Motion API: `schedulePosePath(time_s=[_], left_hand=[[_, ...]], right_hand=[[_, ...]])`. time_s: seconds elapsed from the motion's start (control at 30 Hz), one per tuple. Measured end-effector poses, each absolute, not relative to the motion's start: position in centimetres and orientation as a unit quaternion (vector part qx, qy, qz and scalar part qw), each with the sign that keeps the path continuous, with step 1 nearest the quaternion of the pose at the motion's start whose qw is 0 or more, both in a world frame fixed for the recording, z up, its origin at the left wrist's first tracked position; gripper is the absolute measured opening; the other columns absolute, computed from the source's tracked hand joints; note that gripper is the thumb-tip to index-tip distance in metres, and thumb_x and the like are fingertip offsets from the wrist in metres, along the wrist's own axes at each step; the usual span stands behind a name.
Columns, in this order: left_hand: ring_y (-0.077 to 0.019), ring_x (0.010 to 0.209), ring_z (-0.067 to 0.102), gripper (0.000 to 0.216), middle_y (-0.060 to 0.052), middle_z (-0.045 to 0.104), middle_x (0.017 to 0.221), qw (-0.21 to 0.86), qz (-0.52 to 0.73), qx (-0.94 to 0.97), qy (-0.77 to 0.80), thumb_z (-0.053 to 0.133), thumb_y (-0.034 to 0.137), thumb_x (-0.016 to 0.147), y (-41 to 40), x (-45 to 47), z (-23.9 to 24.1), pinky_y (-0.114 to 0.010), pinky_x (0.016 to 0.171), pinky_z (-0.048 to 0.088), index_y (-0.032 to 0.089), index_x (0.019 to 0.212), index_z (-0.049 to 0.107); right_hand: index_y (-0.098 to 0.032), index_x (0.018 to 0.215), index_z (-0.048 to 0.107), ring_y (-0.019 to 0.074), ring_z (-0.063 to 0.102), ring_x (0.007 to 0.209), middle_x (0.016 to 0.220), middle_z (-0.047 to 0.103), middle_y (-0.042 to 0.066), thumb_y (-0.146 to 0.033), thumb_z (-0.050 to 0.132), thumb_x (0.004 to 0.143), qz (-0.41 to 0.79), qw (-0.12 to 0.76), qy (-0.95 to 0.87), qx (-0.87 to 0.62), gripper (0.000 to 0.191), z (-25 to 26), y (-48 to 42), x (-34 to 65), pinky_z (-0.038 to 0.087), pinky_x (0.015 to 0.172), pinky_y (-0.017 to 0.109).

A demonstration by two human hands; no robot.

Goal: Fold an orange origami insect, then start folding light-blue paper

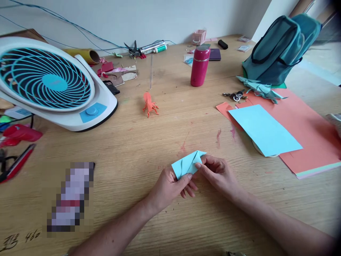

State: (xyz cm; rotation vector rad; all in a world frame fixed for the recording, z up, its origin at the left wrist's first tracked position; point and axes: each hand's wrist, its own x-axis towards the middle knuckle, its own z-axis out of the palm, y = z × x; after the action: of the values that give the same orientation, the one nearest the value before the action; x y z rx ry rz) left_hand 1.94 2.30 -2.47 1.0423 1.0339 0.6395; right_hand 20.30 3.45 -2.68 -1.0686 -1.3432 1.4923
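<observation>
A small light-blue folded paper (188, 165) is held between both hands above the wooden table, its creases and layered flaps facing up. My left hand (174, 183) grips its lower left part, thumb on top and fingers beneath. At the right end, my right hand (217, 174) pinches a corner between thumb and fingers. The parts of the fingers under the paper are hidden. Farther off stands an orange paper figure (150, 104) with several thin legs. To the right lies a flat light-blue sheet (265, 129) over larger orange sheets (314, 131).
A white and blue fan (92, 106) stands at the left, above a pixelated phone-shaped object (70, 197). A pink bottle (200, 67), keys (236, 96), a teal folded paper figure (262, 89) and a teal bag (277, 49) are toward the back right. A caulking gun (144, 49) lies by the wall.
</observation>
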Motion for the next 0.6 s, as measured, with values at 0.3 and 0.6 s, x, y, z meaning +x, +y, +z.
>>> schedulePosePath(time_s=[0.3, 0.6], left_hand=[[-0.0136, 0.052, 0.070, 0.035, -0.006, 0.074, 0.068, 0.700, 0.266, 0.466, 0.472, 0.069, 0.046, 0.086, 1.69, 2.34, -2.78, -0.018, 0.045, 0.046, 0.012, 0.090, 0.068], [-0.0123, 0.047, 0.066, 0.042, -0.002, 0.070, 0.062, 0.717, 0.281, 0.423, 0.477, 0.072, 0.054, 0.078, 2.03, 2.90, -2.42, -0.017, 0.039, 0.041, 0.013, 0.084, 0.064]], right_hand=[[-0.019, 0.064, 0.051, 0.0123, 0.052, 0.056, 0.059, 0.058, -0.001, -0.047, 0.067, 0.091, 0.601, 0.412, -0.522, -0.444, 0.043, -2.68, 3.34, 19.90, 0.041, 0.055, 0.025], [-0.018, 0.061, 0.055, 0.0127, 0.049, 0.055, 0.058, 0.055, 0.000, -0.057, 0.071, 0.085, 0.565, 0.439, -0.528, -0.458, 0.048, -2.69, 3.18, 19.55, 0.042, 0.053, 0.025]])
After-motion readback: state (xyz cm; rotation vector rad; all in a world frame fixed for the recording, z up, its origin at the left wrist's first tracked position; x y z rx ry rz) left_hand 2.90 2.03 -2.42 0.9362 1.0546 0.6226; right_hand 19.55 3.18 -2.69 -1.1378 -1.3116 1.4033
